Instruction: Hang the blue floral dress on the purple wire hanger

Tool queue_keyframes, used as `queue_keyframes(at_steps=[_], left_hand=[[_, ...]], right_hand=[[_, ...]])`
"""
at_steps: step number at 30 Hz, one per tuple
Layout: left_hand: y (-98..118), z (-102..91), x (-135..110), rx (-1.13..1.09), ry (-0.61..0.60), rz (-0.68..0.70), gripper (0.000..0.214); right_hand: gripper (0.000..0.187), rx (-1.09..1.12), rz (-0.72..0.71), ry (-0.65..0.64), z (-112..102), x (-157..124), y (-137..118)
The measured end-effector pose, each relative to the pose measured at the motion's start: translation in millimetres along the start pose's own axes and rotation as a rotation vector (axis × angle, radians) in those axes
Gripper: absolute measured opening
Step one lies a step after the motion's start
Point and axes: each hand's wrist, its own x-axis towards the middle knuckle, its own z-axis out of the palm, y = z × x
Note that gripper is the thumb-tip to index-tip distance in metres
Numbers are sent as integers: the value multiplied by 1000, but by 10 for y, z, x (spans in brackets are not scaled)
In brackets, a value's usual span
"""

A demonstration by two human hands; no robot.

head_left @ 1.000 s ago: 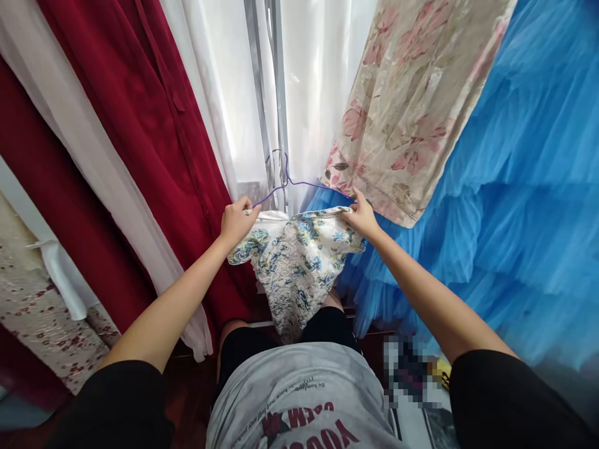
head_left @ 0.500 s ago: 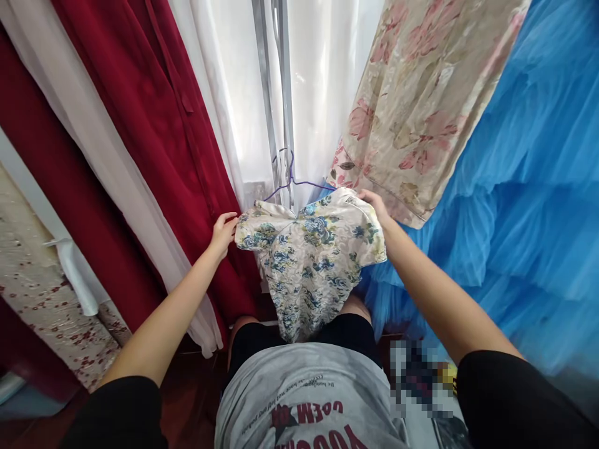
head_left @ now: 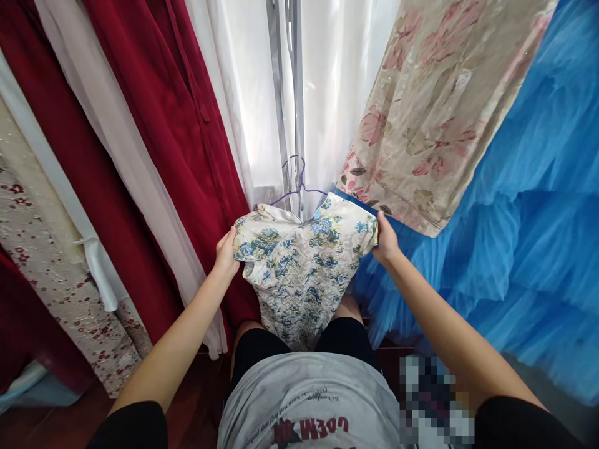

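A cream dress (head_left: 304,268) with blue and yellow-green flowers hangs before me on a purple wire hanger (head_left: 303,187). The hanger's hook is at the grey metal pole (head_left: 289,93); how it is hooked I cannot make out. My left hand (head_left: 227,252) pinches the end of the left short sleeve, its thumb on the cloth. On the other side my right hand (head_left: 385,240) grips the edge of the right sleeve, fingers mostly behind the fabric. Between the two hands the shoulders are spread wide. The dress's lower part hangs down toward my knees.
Dark red cloth (head_left: 159,112) and pale lengths hang at left, beside a sequinned floral garment (head_left: 79,299). White curtain (head_left: 327,93) covers the back. A beige garment with pink flowers (head_left: 435,125) and layered blue tulle (head_left: 538,249) hang at right. A blurred patch (head_left: 435,399) lies low right.
My right hand has moved down from the shoulder top to the sleeve's edge, and my left fingers have closed on the left sleeve. The sleeves now lie flatter and straighter.
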Motion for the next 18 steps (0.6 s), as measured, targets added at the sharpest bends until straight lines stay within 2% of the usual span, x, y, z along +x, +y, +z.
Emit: queue_keyframes(at_steps=[2,4,6,8,10,11,14,16,17,18], left_hand=[[113,50,-72,-46,19,40,34],[279,135,-110,-48,-21,103,34],[460,244,-122,-15,-119,160,47],[602,355,-126,74,-238,220,69],[668,446,-134,278,-301,351,88],[669,480,-142,429,-295,441,94],[561,551,-195,891,-186,686,103],[422,589,-262,1016,-208,776,98],[342,609,-304,1004,-260,793,94],[262,630,-350,946,-305,776,87]], right_hand=[[59,8,-58,69,-68,-78,-122],[45,29,-106,87,-82,-137,-274],[36,81,-138,121,-53,-169,-423],[34,129,-188,203,-4,-205,-535],[34,127,-275,295,59,-309,-600],[35,99,-332,341,98,-404,-618],[36,-106,-497,441,254,-859,-650],[37,-265,-513,389,374,-1226,-681],[39,-311,-514,303,430,-1394,-705],[39,-339,-553,162,483,-1538,-735]])
